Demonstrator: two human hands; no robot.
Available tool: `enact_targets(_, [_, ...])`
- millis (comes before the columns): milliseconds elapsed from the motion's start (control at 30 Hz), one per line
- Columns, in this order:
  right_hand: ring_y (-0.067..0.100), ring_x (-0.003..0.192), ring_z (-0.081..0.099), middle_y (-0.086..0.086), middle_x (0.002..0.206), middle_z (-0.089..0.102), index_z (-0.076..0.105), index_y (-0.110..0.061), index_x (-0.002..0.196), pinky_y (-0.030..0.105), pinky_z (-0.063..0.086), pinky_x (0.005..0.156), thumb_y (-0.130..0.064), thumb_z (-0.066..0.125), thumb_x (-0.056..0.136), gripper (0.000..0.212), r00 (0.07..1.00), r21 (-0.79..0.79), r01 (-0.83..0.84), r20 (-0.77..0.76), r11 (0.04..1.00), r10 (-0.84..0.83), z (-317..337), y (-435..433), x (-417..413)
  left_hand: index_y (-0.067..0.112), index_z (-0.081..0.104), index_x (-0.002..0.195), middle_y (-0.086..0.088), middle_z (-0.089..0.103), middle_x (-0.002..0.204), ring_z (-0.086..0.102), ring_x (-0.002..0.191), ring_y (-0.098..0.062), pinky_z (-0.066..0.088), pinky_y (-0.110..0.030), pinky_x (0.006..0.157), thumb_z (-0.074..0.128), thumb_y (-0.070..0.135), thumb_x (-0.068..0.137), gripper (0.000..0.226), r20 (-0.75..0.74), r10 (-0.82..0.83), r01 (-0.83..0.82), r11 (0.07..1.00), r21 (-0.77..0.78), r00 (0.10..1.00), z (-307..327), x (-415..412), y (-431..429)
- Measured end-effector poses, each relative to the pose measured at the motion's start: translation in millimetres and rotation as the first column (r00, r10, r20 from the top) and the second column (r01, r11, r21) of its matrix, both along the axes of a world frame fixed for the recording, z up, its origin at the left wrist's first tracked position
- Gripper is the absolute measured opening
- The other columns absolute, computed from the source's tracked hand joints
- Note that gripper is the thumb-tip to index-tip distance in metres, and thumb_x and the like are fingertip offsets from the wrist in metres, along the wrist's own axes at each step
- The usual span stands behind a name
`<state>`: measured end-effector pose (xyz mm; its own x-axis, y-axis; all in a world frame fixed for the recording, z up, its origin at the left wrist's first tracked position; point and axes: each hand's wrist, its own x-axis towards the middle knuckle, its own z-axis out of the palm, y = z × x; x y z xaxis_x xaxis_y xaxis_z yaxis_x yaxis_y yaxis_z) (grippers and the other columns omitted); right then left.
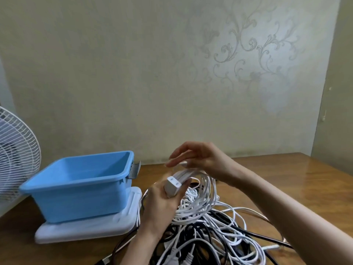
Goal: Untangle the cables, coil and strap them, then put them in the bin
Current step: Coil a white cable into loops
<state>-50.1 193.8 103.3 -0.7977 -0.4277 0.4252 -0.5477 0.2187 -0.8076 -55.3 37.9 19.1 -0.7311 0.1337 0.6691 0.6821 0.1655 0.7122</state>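
Observation:
My left hand point(162, 203) grips a coil of flat white cable point(198, 199) together with its white plug block point(172, 186), held above the table. My right hand point(198, 157) hovers over the top of the coil, pinching the cable's white end between thumb and fingers. Under both hands lies a tangled heap of white and black cables point(225, 236). The blue bin point(82, 184) stands to the left with nothing visible inside.
The bin sits on its white lid point(122, 224), on a wooden table point(286, 180). A white fan point(15, 155) stands at the far left edge. A patterned wall runs behind the table.

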Motion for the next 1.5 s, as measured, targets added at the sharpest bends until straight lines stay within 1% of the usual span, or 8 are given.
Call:
enact_targets(100, [0.02, 0.094, 0.067, 0.023, 0.108, 0.069, 0.058, 0.004, 0.107, 0.025, 0.055, 0.079, 0.009, 0.053, 0.09, 0.018, 0.992, -0.121, -0.039, 0.113, 0.992, 0.053, -8.0, 3.8, 0.5, 0.016, 0.063, 0.087, 0.013, 0.054, 0.093, 0.055, 0.084, -0.001, 0.043, -0.01, 0.071, 0.059, 0.031, 0.081, 0.017, -0.318, 0.153, -0.181, 0.982, -0.058, 0.936, -4.1, 1.3, 5.0])
enact_targets(233, [0.021, 0.087, 0.069, 0.016, 0.099, 0.072, 0.059, -0.002, 0.098, 0.026, 0.055, 0.077, 0.003, 0.055, 0.088, 0.012, 0.977, -0.304, -0.087, 0.159, 0.949, 0.141, -12.8, 3.2, 1.2, 0.042, 0.063, 0.098, 0.001, 0.042, 0.126, 0.048, 0.116, -0.011, 0.041, -0.012, 0.091, 0.063, 0.041, 0.076, 0.022, -0.174, 0.129, -0.115, 0.989, 0.088, 0.976, 4.1, 7.8, 8.2])
enact_targets(400, [0.02, 0.083, 0.071, 0.014, 0.09, 0.074, 0.06, -0.001, 0.093, 0.026, 0.055, 0.075, -0.006, 0.059, 0.079, 0.015, 0.983, -0.4, -0.083, 0.12, 0.913, 0.142, -14.0, -4.5, 4.6, 0.023, 0.065, 0.1, 0.008, 0.071, 0.094, 0.067, 0.081, -0.009, 0.05, -0.02, 0.073, 0.069, 0.035, 0.084, 0.021, -0.047, -0.056, 0.063, 0.983, 0.174, 0.997, 9.9, 12.7, 3.1])
enact_targets(733, [0.025, 0.102, 0.068, 0.015, 0.109, 0.07, 0.059, 0.0, 0.111, 0.034, 0.055, 0.089, -0.022, 0.045, 0.091, 0.033, 0.973, -0.557, -0.079, 0.136, 0.827, 0.185, -7.1, -10.4, -4.5, 0.013, 0.072, 0.074, 0.014, 0.046, 0.043, 0.04, 0.041, 0.002, 0.031, -0.008, 0.045, 0.073, 0.027, 0.077, 0.014, 0.2, -0.198, 0.114, 0.923, 0.369, 0.96, 18.9, 13.8, 1.8])
enact_targets(933, [0.009, 0.085, 0.068, 0.001, 0.098, 0.072, 0.059, -0.014, 0.117, 0.025, 0.05, 0.091, -0.041, 0.016, 0.105, 0.053, 0.856, -0.142, -0.101, 0.492, 0.985, 0.159, -40.7, -18.2, -9.6, 0.024, 0.045, 0.05, 0.01, 0.024, 0.039, 0.019, 0.034, -0.001, 0.018, -0.013, 0.032, 0.047, 0.018, 0.094, 0.045, 0.107, -0.422, 0.157, 0.544, 0.824, 0.9, 30.6, 5.5, -16.6])
enact_targets(1067, [0.013, 0.061, 0.063, 0.0, 0.066, 0.061, 0.071, -0.024, 0.086, 0.029, 0.054, 0.068, -0.033, 0.049, 0.097, 0.027, 0.901, -0.005, -0.191, 0.397, 0.982, 0.177, -52.9, -5.9, -2.4, 0.022, 0.033, 0.046, 0.01, 0.023, 0.038, 0.018, 0.035, -0.004, 0.015, -0.017, 0.035, 0.053, 0.024, 0.094, 0.052, 0.23, -0.14, -0.123, 0.533, 0.837, 0.963, 31.0, 2.3, -16.8])
enact_targets(1200, [-0.002, 0.044, 0.05, -0.011, 0.056, 0.06, 0.075, -0.023, 0.083, 0.024, 0.045, 0.049, -0.011, 0.07, 0.083, 0.013, 0.923, 0.424, 0.384, -0.195, 0.82, -0.331, -34.3, 34.1, -13.9, 0.018, 0.035, 0.057, 0.011, 0.03, 0.037, 0.023, 0.035, -0.004, 0.019, -0.017, 0.037, 0.056, 0.023, 0.094, 0.043, 0.369, 0.053, -0.349, 0.471, 0.81, 0.928, 28.6, -2.6, -22.2])
enact_targets(1500, [0.007, 0.039, 0.025, -0.004, 0.045, 0.032, 0.075, -0.006, 0.078, 0.016, 0.02, 0.039, -0.027, 0.069, 0.074, 0.021, 0.951, -0.164, 0.248, 0.227, 0.955, -0.208, 18.1, 92.6, 7.5, 0.018, 0.037, 0.061, 0.011, 0.027, 0.036, 0.02, 0.031, -0.002, 0.016, -0.015, 0.032, 0.056, 0.017, 0.093, 0.037, 0.488, -0.127, -0.309, 0.632, 0.711, 0.864, 19.8, -13.3, -23.8])
